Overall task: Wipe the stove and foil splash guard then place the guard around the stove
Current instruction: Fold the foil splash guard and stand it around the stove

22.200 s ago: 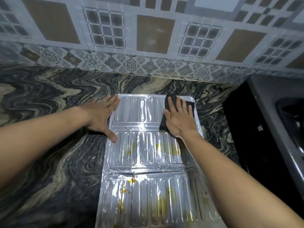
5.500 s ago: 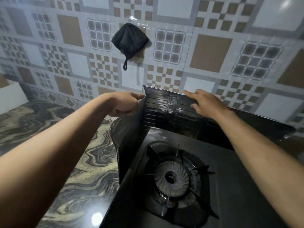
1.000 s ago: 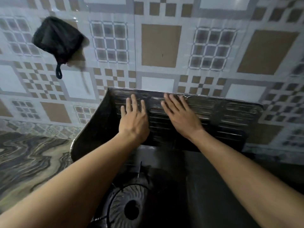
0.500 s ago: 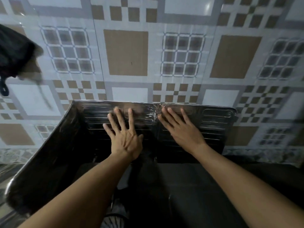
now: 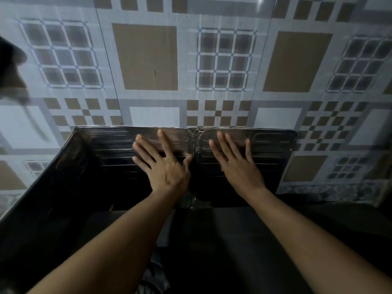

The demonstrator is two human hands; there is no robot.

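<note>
My left hand (image 5: 164, 166) lies flat with fingers spread wide against the far panel of the foil splash guard (image 5: 269, 158), gripping nothing, its thumb just beside the guard's upright centre crease. My right hand (image 5: 237, 164) is pressed the same way on the other side of that crease, palm down and fingers fanned, also empty. The two hands sit near each other, one either side of the fold, fingertips close to the guard's top edge.

The guard stands upright against the patterned tile wall (image 5: 146, 58) at the far side. Its left wing bends toward me and runs along the left side of the dark stove (image 5: 212, 240), whose top fills the near part of the scene beneath my forearms. On the right, the guard's far panel ends flat against the wall; I cannot tell whether a right wing is folded forward. A dark cloth (image 5: 9, 60), blurred, hangs on the wall at the far left edge.
</note>
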